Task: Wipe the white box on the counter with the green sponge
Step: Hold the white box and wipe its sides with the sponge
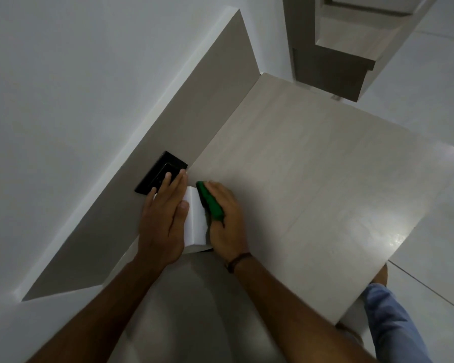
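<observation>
My left hand (163, 221) lies flat and open on top of the white box (197, 218), which sits on the worktop (312, 158) against the back panel. My right hand (227, 218) is closed around the green sponge (209, 203), pressing it to the box's right side. If my steadying palm slackens, I'd guess the light box could skid or tip. I can read no writing or brand.

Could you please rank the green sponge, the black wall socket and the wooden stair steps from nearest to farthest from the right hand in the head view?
From the right hand:
1. Green sponge, under its fingers, against the white box.
2. Black wall socket, left, beyond the left hand.
3. Wooden stair steps, far top right.
</observation>
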